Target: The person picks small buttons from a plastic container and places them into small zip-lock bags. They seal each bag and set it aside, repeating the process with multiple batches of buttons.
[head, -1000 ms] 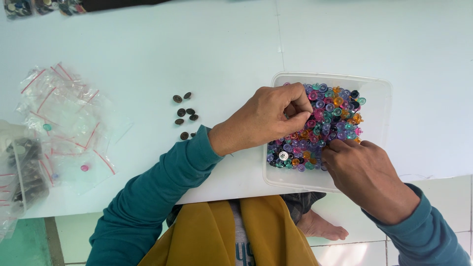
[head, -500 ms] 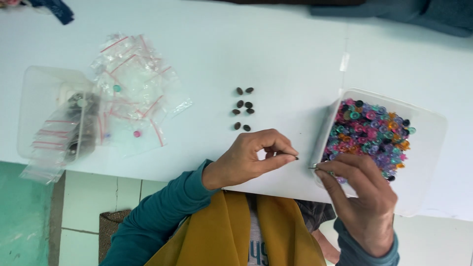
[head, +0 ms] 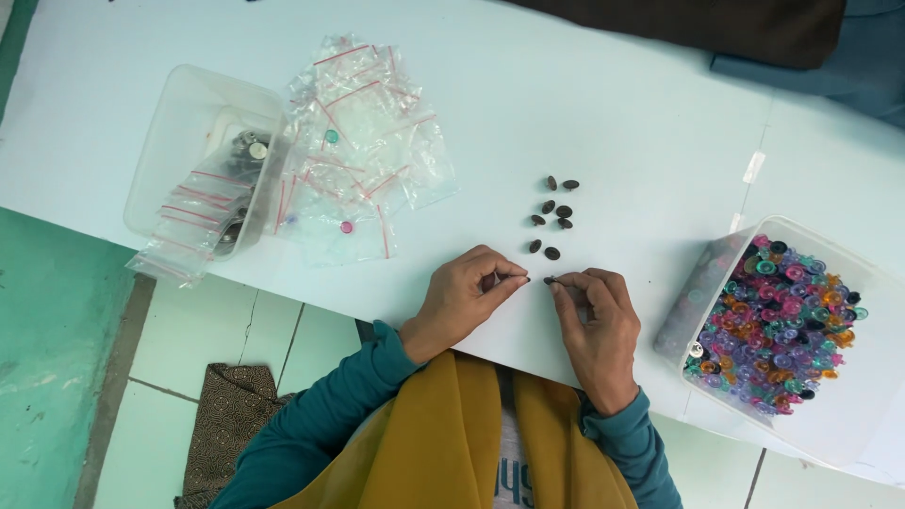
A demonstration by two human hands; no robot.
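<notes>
On the white table (head: 613,113) lay a loose cluster of dark snap buttons (head: 554,215) — I counted seven of them, set apart from one another in a small group just beyond my fingertips. One more dark piece (head: 550,280) sat between my two hands, pinched at the table surface. My left hand (head: 462,297) had its thumb and forefinger pressed together at the tip, the remaining fingers curled under; it touched the dark piece from the left. My right hand (head: 594,316) held the same piece from the right, thumb and forefinger closed on it, the other fingers folded into the palm. The two pinches met, fingertips nearly touching. There were two clear plastic tubs: one (head: 801,415) to my right, tilted over the table edge and filled with coloured buttons (head: 778,325) too many to count; the other (head: 184,123) well off to my left, holding dark and metal pieces whose number I could not tell. A heap of small zip bags with red seals (head: 353,141) lay beside and partly in the left tub — the count was unclear, as they overlapped.
</notes>
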